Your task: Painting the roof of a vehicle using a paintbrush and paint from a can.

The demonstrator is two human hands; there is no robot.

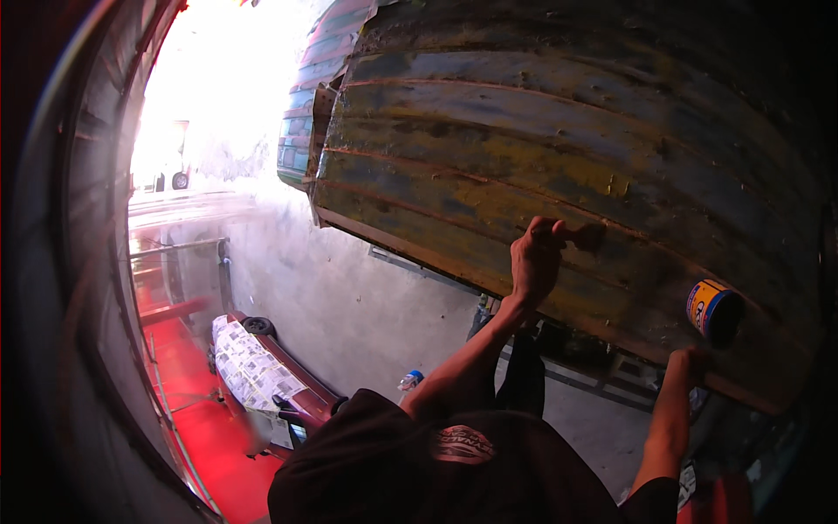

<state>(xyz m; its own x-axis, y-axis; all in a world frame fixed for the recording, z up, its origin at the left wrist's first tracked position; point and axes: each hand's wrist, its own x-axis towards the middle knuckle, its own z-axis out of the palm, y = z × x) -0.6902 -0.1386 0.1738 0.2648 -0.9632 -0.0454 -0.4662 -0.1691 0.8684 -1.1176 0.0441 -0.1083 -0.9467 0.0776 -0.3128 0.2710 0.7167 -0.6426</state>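
My left hand [535, 253] is closed around the handle of a paintbrush [587, 237], whose dark head lies at a large ribbed panel [489, 175]. Patches of yellow, brown and grey-blue cover this panel's weathered surface. To the right, a small can [709, 307] with an orange, white and blue label appears tilted over the panel; its lower end is in shadow. Just below the can is my right hand [690, 361], its fingers curled near the panel's lower edge. Shadow hides what they grip and whether they touch the can.
A dark red car [301, 375] partly covered with newspaper stands at the lower left. Nearer, a clear container with a blue top [410, 379] sits on the grey concrete floor [349, 297]. A wall of sheeting [96, 262] runs along the left, with bright daylight beyond.
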